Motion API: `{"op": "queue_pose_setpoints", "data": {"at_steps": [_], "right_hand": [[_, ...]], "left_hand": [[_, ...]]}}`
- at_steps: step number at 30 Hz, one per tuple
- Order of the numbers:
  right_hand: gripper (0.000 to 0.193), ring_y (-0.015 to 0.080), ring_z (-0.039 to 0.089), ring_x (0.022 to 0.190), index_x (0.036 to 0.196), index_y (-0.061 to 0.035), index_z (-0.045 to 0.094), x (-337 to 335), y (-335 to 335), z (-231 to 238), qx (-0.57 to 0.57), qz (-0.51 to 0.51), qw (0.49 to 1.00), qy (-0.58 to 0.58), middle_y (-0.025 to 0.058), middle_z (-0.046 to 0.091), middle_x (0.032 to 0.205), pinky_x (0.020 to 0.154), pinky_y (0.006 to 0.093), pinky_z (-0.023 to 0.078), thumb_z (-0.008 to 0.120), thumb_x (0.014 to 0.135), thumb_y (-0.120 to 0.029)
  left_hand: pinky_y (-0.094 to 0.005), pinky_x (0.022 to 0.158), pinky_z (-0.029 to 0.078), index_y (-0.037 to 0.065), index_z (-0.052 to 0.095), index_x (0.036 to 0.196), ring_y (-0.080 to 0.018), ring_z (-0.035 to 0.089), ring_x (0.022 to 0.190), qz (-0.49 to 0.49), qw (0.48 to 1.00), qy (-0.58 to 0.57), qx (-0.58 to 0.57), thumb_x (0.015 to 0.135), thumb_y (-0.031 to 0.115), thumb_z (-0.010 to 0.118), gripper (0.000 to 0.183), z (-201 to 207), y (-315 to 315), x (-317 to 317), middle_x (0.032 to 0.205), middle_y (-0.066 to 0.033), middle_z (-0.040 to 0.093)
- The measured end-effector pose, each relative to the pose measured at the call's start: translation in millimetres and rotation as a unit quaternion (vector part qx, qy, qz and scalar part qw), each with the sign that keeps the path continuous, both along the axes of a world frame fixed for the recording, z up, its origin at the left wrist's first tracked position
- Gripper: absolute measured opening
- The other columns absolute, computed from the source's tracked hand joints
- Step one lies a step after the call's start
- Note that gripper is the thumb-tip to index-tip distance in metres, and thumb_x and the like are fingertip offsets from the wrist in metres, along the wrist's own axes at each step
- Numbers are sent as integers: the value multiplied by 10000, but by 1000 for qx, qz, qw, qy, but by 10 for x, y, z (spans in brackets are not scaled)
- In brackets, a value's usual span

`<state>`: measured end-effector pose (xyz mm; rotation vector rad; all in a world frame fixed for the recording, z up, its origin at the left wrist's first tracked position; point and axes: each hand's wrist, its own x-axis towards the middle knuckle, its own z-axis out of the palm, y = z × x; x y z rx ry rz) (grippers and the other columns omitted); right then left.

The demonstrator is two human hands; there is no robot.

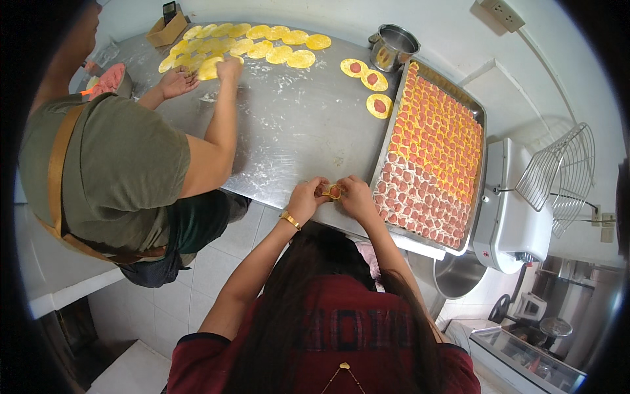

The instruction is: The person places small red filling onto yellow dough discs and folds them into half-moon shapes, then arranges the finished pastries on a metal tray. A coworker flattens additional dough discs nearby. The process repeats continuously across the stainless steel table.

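Note:
Close to the metal table's near edge, my left hand (306,201) and my right hand (358,198) meet around a small dumpling (333,192) with a yellow wrapper. The fingers of both hands pinch its rim; its filling is hidden from me. To the right lies a large metal tray (483,125) packed with rows of dumplings, yellow-wrapped at the back and whiter in front. Three yellow wrappers topped with pink filling lie left of the tray: a left one (355,67), a middle one (375,80) and a nearer one (379,106).
At left, a co-worker in a green shirt (125,148) handles a wrapper beside overlapping rows of yellow wrappers (259,49). A metal pot (394,47) stands behind the tray, and a bowl of pink filling (125,82) is at far left. A white mixer with a wire guard (515,203) stands right.

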<state>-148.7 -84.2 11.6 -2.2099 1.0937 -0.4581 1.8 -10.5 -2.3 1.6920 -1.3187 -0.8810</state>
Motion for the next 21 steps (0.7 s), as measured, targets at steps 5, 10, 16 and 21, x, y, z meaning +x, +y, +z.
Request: {"op": "queue_pose_setpoints", "data": {"at_steps": [5, 10, 16, 21], "right_hand": [[115, 383, 588, 792, 822, -32, 625, 65, 11, 13, 2, -5, 1000, 17, 168, 572, 818, 702, 443, 481, 587, 714, -36], [89, 374, 593, 792, 797, -29, 609, 14, 68, 32, -44, 6, 999, -27, 153, 564, 807, 707, 435, 486, 589, 711, -16], [198, 343, 609, 790, 914, -18, 636, 80, 91, -35, -21, 3, 998, -54, 141, 611, 855, 699, 390, 493, 591, 722, -5], [172, 352, 597, 814, 843, -25, 619, 34, 82, -18, -13, 17, 996, -90, 140, 599, 856, 716, 417, 483, 558, 694, 36]], "left_hand": [[-306, 704, 538, 9, 610, 1043, -182, 672, 756, -33, 999, 7, 15, 706, 54, 751, 369, -52, -33, -13, 836, -103, 679], [-297, 710, 538, 10, 615, 1056, -184, 677, 755, -70, 995, 49, 50, 718, 38, 735, 360, -55, -22, 79, 816, -101, 684], [-318, 674, 525, -2, 615, 908, -218, 669, 721, -56, 998, -10, 39, 713, 108, 750, 261, -5, -68, 54, 766, -125, 665], [-323, 669, 520, 3, 602, 876, -228, 667, 747, -61, 996, -54, 43, 714, 117, 750, 248, 15, -46, 45, 737, -127, 649]]}}
